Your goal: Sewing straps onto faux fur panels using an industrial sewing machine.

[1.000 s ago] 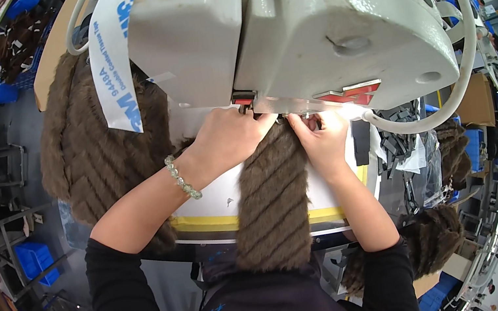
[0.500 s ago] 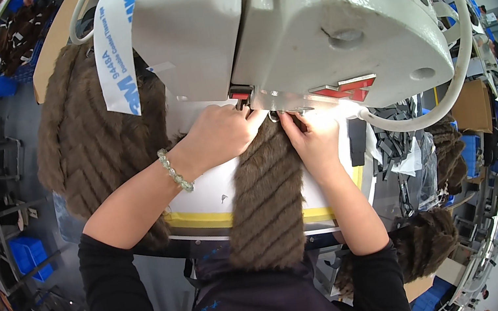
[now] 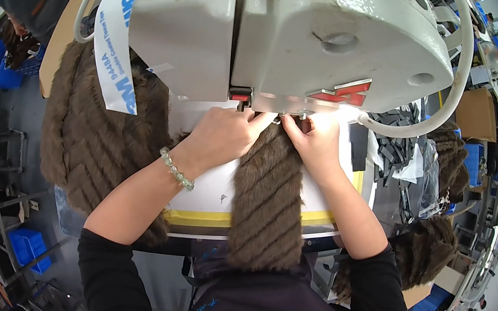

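A long brown fur strip (image 3: 267, 199) with slanting dark seams runs from under the grey-white sewing machine (image 3: 333, 27) down over the table edge to my lap. At its far end, beneath the machine head, my left hand (image 3: 222, 137) pinches the left side of the fur, fingers pressed together. On the opposite side my right hand (image 3: 317, 137) grips the fur edge between thumb and fingers. The machine hides some of the fingertips and the needle area. A larger brown fur piece (image 3: 101, 128) lies heaped to the left of my left forearm.
Yellow tape (image 3: 200, 219) lines the white work surface's near edge. A white printed tape strip (image 3: 113, 53) hangs from the machine, and a white hose (image 3: 449, 117) loops at its right. Dark scraps (image 3: 395, 153) lie to the right; more brown fur (image 3: 425, 247) sits below them.
Both hands stay at the fur's far end, with only slight finger shifts. The view has tilted a little. At the upper left, a person's dark clothing has come into sight.
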Motion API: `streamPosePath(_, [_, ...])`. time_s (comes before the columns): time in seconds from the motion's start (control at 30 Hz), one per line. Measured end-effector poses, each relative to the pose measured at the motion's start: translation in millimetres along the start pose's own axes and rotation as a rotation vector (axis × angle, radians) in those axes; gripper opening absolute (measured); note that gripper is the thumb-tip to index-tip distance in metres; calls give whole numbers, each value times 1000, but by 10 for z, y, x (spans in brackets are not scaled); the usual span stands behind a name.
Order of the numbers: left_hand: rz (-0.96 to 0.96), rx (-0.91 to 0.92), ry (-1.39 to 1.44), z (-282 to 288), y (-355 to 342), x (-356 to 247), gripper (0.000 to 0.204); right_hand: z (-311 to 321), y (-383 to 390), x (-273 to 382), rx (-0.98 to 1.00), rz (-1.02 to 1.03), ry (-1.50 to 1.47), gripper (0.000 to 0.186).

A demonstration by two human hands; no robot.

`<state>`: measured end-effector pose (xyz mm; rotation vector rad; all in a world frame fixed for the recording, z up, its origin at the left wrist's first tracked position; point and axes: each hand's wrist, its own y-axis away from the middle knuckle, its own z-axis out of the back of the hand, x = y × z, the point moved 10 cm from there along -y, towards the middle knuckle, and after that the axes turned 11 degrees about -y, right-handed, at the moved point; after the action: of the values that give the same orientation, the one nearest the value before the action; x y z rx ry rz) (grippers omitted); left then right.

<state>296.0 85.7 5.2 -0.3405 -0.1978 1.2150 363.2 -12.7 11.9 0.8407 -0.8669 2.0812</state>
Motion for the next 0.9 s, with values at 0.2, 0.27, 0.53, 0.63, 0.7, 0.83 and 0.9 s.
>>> streamPosePath(0.2, [25,0,10,-2,-10,27,42,-21,-3,-27,28,-18,-18,13])
streamPosePath(0.27, [29,3,21,-13,-12,33,42,-6,-14,13,-3,30,-70,11])
streamPosePath(0.53, [13,-43,10,19,-5,42,34,-51,94,333,4,371,122,9])
streamPosePath(0.63, [21,-72,34,31,17,44,32,-154,183,383,59,381,371,19])
streamPosePath(0.7, [39,-91,36,41,52,22,31,-224,243,473,89,395,468,23])
streamPosePath(0.83, [92,-27,-31,-20,74,-10,28,-314,293,522,118,428,614,29])
streamPosePath(0.9, [98,-25,-24,-6,68,-13,27,-301,294,533,105,433,601,29])
